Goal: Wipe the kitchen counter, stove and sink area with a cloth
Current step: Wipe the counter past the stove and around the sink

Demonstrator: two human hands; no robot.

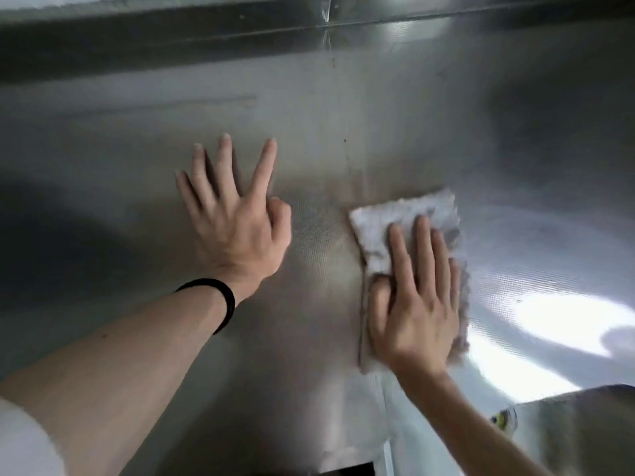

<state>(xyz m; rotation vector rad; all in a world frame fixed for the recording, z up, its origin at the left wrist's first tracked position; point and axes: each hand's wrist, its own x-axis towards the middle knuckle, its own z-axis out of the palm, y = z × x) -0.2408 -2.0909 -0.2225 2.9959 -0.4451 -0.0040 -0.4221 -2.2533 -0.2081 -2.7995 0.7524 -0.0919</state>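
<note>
Pale cloth (405, 214): frayed, blurred, largely covered by right hand (417, 304), fingers straight and pressed flat. Left hand (233, 221): fingers spread on steel surface (343, 108).

Head-worn view, single: directed forward and downward, close upon a grey brushed stainless-steel surface (343, 125); the left hand (233, 228) and right hand (417, 304) are framed centrally from behind.

no readable text, labels or numbers anywhere
</note>
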